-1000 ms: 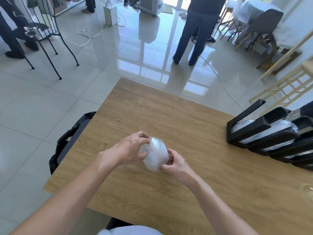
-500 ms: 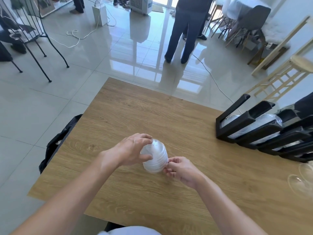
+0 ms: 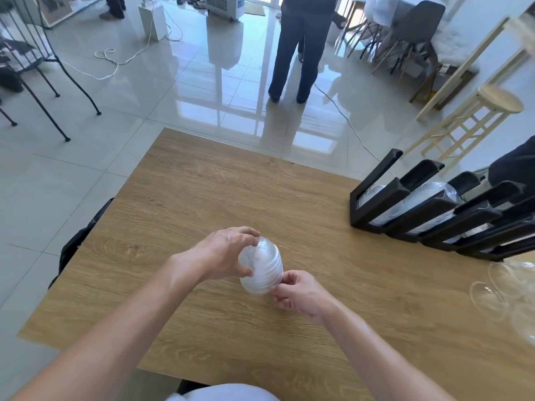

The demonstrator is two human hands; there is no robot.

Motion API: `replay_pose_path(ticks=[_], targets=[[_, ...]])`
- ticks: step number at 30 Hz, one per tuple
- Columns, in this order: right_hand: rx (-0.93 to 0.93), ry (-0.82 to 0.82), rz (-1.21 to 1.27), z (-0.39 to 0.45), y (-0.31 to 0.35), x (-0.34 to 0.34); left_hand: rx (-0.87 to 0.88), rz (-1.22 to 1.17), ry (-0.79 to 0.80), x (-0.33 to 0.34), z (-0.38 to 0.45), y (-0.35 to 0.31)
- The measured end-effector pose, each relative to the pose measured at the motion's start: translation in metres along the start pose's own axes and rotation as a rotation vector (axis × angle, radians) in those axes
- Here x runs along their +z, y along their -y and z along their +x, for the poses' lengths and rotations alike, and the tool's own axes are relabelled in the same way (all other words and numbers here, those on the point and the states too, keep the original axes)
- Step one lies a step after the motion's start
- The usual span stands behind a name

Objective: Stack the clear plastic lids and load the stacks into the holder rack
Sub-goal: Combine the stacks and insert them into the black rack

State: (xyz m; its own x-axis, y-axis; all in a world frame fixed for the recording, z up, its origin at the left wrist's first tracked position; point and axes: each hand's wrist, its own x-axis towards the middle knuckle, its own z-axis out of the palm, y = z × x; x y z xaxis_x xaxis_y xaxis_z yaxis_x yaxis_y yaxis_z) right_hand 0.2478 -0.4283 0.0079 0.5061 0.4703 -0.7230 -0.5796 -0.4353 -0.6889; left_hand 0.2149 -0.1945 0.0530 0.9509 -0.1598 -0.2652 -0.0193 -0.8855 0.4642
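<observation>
Clear plastic, nested dome upon dome, makes up the stack of lids held just above the wooden table at its near middle. The left hand wraps the stack from the left side: its thumb presses the lower flank near the open rim, and its curled fingers arch over the rounded top, so the stack sits in the hollow between thumb and fingers. The right hand meets the stack from the lower right, with thumb and forefinger drawn narrow and pinching the rim edge at the bottom of the stack; the other fingers of that hand are folded in under the palm. The stack tilts, its domed end pointing up and away, its rims facing down toward the person.

Farther right along the table's edge lie several loose lids, transparent and partly out of view. Beyond them, on the far right of the table, stands the black holder rack, its slanted channels side by side; clear lids already lie in the nearest channels, well apart from the hands.

Past the table's far edge, on the glossy tiled floor, a standing person's legs are seen, with a wooden stool to the right.
</observation>
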Motion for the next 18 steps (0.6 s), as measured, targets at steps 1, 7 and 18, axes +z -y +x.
replay_pose_path(ticks=[1,7,18], targets=[[-0.018,-0.024,-0.033,0.000,0.000,0.001,0.004,0.007,0.007,0.001,0.001,-0.003],[-0.217,-0.070,-0.232,-0.002,-0.008,-0.001,0.013,0.027,0.003,0.007,0.009,-0.013],[-0.281,-0.286,-0.330,0.002,-0.023,-0.004,0.035,0.043,-0.020,0.017,0.022,-0.032]])
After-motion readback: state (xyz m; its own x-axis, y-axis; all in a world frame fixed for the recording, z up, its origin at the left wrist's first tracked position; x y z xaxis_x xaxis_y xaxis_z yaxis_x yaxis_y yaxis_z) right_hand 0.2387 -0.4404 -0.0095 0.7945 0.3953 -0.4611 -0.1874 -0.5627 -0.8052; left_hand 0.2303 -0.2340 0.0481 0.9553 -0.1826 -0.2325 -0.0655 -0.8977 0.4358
